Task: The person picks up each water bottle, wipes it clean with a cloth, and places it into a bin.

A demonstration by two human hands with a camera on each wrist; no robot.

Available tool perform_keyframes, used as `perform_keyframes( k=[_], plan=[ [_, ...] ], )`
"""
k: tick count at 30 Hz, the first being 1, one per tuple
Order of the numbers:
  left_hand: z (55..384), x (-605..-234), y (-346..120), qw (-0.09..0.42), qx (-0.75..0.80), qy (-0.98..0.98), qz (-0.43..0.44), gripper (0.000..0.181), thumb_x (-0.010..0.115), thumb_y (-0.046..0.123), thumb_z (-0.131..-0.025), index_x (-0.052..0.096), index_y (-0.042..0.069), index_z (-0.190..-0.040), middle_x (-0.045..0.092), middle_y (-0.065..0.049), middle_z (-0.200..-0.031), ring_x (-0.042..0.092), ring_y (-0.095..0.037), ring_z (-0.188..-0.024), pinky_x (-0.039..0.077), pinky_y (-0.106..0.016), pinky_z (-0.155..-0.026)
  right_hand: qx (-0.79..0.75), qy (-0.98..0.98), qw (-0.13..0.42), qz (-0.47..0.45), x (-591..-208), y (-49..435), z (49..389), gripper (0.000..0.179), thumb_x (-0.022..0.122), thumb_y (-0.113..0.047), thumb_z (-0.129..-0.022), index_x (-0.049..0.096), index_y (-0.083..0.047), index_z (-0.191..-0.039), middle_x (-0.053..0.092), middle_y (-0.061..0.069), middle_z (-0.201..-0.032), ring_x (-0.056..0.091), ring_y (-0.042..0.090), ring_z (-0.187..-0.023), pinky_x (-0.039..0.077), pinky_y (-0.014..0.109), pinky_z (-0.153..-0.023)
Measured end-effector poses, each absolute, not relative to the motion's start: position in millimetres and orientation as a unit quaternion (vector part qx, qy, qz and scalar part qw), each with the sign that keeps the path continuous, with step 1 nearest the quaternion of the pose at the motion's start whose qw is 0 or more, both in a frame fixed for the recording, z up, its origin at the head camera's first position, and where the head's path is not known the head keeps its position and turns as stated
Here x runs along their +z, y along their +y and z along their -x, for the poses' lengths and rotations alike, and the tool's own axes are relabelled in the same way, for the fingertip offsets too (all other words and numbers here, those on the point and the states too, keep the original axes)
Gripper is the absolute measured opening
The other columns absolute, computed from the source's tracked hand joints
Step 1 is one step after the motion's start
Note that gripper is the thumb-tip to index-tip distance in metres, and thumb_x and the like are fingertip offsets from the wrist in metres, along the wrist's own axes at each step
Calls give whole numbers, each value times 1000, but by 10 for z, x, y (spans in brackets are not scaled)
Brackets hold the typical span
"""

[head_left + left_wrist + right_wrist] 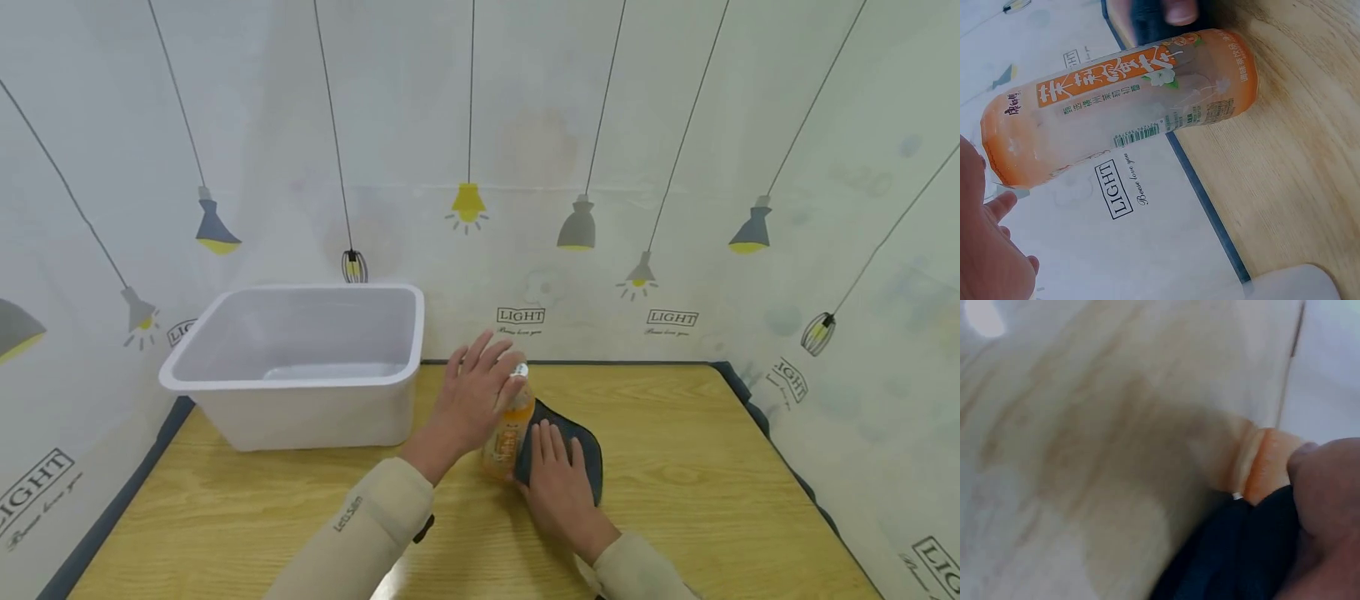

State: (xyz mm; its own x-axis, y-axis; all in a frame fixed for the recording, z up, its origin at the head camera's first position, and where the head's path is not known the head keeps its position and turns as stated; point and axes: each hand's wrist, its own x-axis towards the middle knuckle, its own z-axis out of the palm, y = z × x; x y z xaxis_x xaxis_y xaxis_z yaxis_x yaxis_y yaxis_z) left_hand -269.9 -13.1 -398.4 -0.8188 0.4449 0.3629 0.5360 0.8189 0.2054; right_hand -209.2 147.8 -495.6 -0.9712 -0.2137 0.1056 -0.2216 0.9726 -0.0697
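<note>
Bottle [1100,117] barcode [1137,135]: left-wrist view only

From the person's head, a camera is looking forward and down across the wooden table [675,467], taking in the white tub [307,421] and printed backdrop [675,150] from well back. The left-wrist camera is facing the bottle [1110,119] side-on at close range, its picture turned sideways. The right-wrist camera is looking closely past the dark item [1241,550] over the tabletop. All three views are sharing bottle and dark item.
</note>
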Motion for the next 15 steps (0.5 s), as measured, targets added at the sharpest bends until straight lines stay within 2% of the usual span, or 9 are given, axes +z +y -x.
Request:
perform_keyframes(
  k=[7, 15],
  plan=[
    [2704, -3977, -132, 156, -146, -940, 267, 51, 19, 52, -105, 40, 29, -145, 33, 1, -157, 12, -23, -153, 19, -53, -119, 4, -991, 22, -129, -5024, 1549, 2139, 81, 53, -55, -94, 32, 1, -150, 29, 20, -158, 30, 34, -146, 26, 59, -115],
    [2682, -3938, -146, 157, -143, -941, 263, 46, 22, 51, -105, 42, 34, -143, 32, 2, -158, 11, -22, -153, 18, -51, -119, 33, -994, -8, -106, -4890, 1616, 2245, 70, 49, -47, -99, 33, -1, -150, 32, 18, -157, 31, 33, -146, 21, 58, -117]
  ],
)
